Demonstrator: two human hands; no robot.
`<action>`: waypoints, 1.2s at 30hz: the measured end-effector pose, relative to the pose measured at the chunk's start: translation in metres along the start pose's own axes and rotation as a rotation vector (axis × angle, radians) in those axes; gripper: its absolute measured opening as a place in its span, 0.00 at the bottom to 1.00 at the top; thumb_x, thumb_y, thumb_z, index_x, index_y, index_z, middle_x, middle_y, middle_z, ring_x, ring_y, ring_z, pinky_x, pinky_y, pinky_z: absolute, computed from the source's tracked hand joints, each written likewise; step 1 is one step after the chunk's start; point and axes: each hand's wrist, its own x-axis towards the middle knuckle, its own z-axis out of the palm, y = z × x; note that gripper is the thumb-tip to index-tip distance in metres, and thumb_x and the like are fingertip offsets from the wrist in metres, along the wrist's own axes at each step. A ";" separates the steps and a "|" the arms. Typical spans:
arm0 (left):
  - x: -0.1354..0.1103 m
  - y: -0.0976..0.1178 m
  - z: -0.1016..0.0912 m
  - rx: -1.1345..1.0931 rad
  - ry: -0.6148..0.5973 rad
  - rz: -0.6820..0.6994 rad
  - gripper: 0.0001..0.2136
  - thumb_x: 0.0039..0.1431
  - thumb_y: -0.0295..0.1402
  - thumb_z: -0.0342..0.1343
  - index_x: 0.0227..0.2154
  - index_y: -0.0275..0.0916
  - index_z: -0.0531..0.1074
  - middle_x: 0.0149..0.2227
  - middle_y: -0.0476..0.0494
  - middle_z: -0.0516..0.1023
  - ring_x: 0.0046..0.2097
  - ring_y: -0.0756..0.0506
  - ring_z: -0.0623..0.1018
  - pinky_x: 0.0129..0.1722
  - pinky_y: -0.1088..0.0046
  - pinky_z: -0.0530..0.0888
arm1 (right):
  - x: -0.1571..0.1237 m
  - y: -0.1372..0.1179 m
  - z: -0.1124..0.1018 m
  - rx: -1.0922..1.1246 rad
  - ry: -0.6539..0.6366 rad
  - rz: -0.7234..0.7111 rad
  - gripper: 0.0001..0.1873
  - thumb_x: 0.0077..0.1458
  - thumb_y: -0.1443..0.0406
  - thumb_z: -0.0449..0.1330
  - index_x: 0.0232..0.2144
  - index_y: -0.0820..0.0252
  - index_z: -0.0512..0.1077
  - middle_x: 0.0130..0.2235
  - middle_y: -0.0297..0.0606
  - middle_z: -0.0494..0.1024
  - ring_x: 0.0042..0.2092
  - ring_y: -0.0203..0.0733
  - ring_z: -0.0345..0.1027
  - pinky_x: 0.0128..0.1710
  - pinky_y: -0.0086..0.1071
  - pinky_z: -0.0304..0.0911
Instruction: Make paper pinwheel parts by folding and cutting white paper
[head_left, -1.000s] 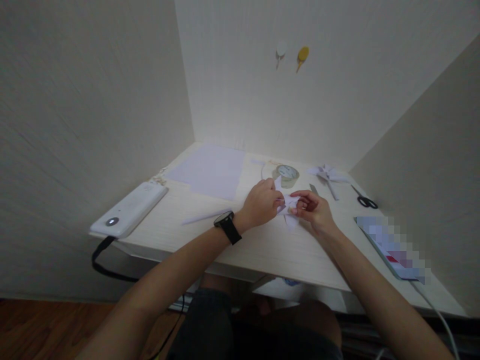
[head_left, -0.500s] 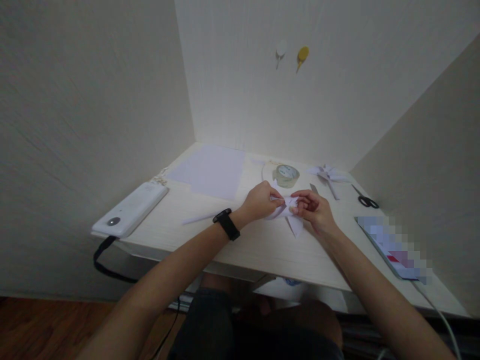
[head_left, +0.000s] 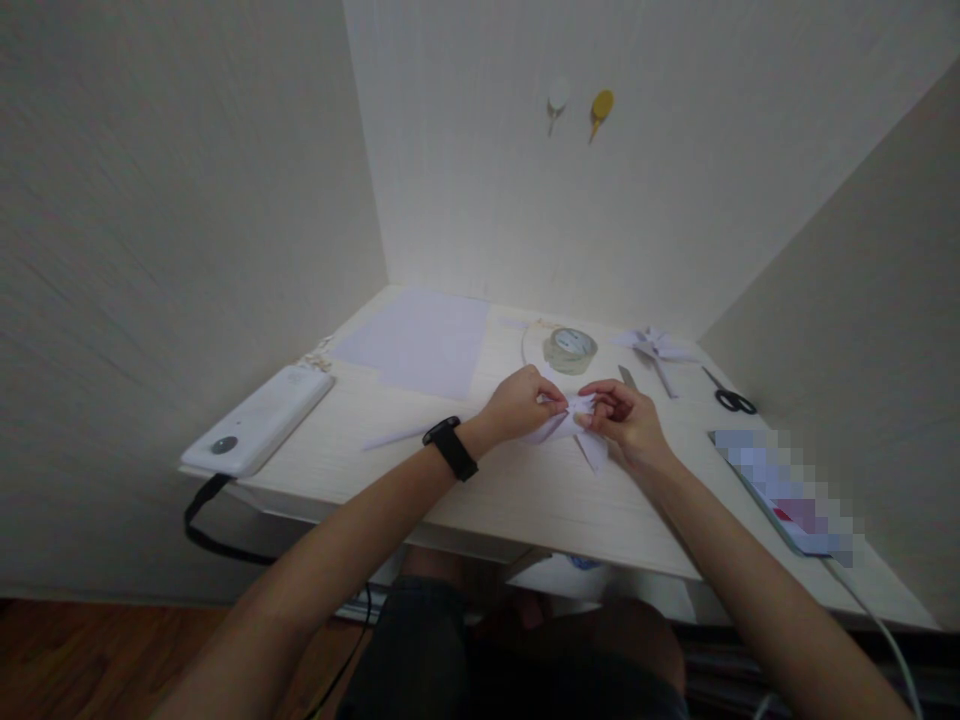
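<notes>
Between my two hands is a white paper pinwheel (head_left: 559, 428), its folded blades bunched toward the centre and one pointed blade sticking out toward me. My left hand (head_left: 525, 402), with a black watch on its wrist, pinches the paper near the middle from the left. From the right, my right hand (head_left: 624, 418) grips it between thumb and fingers. The fingers partly hide the centre. Left of the hands lies a thin rolled paper stick (head_left: 397, 436). Behind them stands a roll of clear tape (head_left: 570, 350).
Flat paper sheets (head_left: 435, 340) lie at the back left. A finished-looking paper pinwheel (head_left: 654, 347) on a stick rests at the back right, near black-handled scissors (head_left: 733, 401). A tablet-like device (head_left: 780, 495) is at the right, a white device (head_left: 259, 420) at the left edge.
The pinwheel's folded blades look more gathered at the centre between my fingers. Both hands keep nearly the same place and grip; the view has shifted slightly.
</notes>
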 end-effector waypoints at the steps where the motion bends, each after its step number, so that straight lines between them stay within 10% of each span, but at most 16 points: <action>1: 0.000 0.000 0.000 -0.012 -0.005 0.003 0.06 0.54 0.35 0.63 0.32 0.41 0.84 0.35 0.42 0.81 0.37 0.46 0.76 0.38 0.71 0.72 | 0.000 0.000 0.000 -0.001 0.009 0.001 0.21 0.36 0.61 0.75 0.35 0.58 0.75 0.19 0.24 0.62 0.20 0.29 0.49 0.20 0.27 0.45; 11: 0.002 0.011 -0.006 -0.127 -0.113 -0.185 0.14 0.55 0.38 0.58 0.25 0.34 0.82 0.20 0.47 0.75 0.26 0.49 0.71 0.28 0.73 0.65 | 0.001 0.004 0.001 0.044 0.079 -0.015 0.21 0.33 0.62 0.75 0.33 0.58 0.75 0.22 0.26 0.64 0.21 0.28 0.47 0.20 0.26 0.44; 22: 0.001 0.004 -0.004 -0.071 -0.126 -0.094 0.10 0.48 0.38 0.65 0.31 0.38 0.83 0.30 0.45 0.78 0.34 0.46 0.73 0.36 0.69 0.69 | 0.002 0.000 -0.003 -0.095 -0.014 0.010 0.21 0.35 0.62 0.74 0.35 0.60 0.76 0.21 0.25 0.63 0.20 0.28 0.49 0.20 0.26 0.45; 29: 0.004 0.005 -0.002 -0.363 0.239 -0.311 0.13 0.54 0.39 0.60 0.37 0.35 0.74 0.35 0.45 0.76 0.36 0.47 0.74 0.38 0.70 0.70 | 0.003 -0.004 -0.007 -0.023 0.052 -0.056 0.19 0.38 0.60 0.74 0.34 0.58 0.76 0.19 0.24 0.61 0.21 0.29 0.49 0.21 0.28 0.46; 36: 0.000 0.014 -0.006 -0.774 -0.124 -0.215 0.08 0.57 0.34 0.53 0.29 0.36 0.75 0.35 0.44 0.79 0.38 0.47 0.75 0.38 0.72 0.70 | 0.003 -0.008 -0.006 0.018 0.079 -0.081 0.20 0.36 0.58 0.75 0.32 0.56 0.75 0.19 0.24 0.61 0.22 0.31 0.52 0.23 0.28 0.50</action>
